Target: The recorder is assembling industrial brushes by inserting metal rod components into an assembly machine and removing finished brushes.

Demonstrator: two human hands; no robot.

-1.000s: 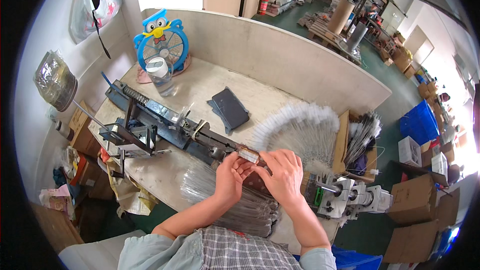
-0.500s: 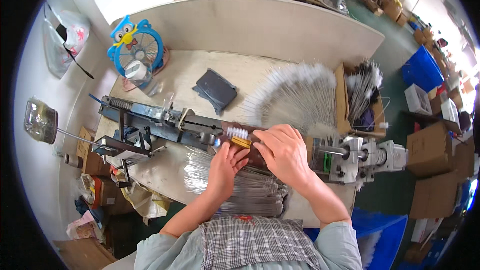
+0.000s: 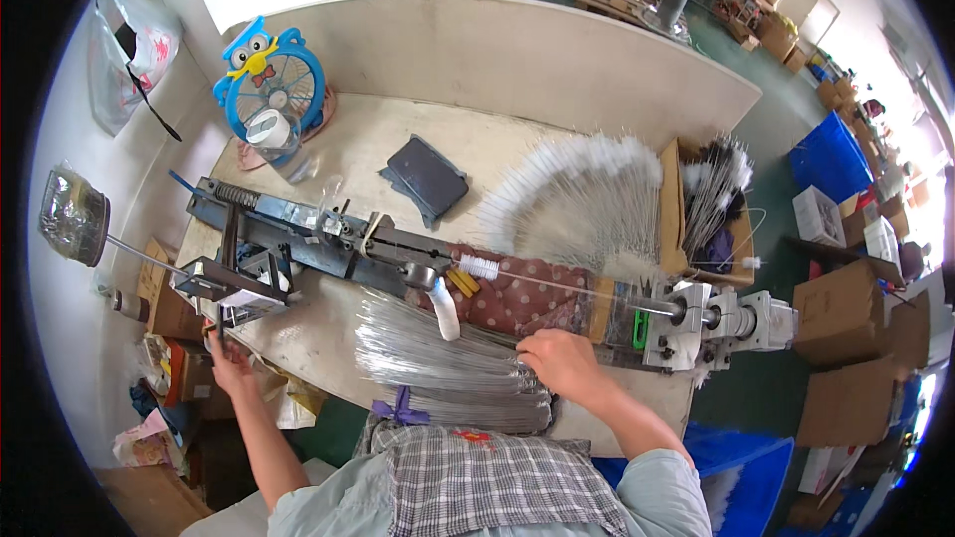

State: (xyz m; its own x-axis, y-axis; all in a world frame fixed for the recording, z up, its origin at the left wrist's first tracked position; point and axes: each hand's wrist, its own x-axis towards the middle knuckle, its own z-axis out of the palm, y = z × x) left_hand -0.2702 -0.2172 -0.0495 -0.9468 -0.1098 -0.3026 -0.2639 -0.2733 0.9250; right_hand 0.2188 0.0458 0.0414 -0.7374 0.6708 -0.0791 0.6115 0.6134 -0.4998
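At the far left, my left hand (image 3: 230, 362) is closed at the low end of a black metal lever (image 3: 221, 310) on the bench machine. My right hand (image 3: 562, 366) has its fingers pinched at the right ends of a bundle of silvery wires (image 3: 448, 358). Above it, a small tube brush with white bristles (image 3: 479, 267) lies level, its wire stem running right to the machine's metal spindle (image 3: 686, 310). Neither hand touches the brush. Beside the bristles, a yellow block-like piece (image 3: 463, 282) rests near a white-wrapped handle (image 3: 445, 310).
Finished-looking white brushes (image 3: 577, 179) lie fanned out behind the dotted brown cloth (image 3: 527, 298). A cardboard box (image 3: 674, 209) holds more brushes. A dark tablet-like slab (image 3: 426, 179), a blue owl-shaped fan (image 3: 271, 80) and a blue bin (image 3: 736, 467) stand around.
My left hand has gone from the bristles down-left to the lever. My right hand has drawn back to the wire bundle. The yellow piece is let go and the brush lies in line with the spindle.
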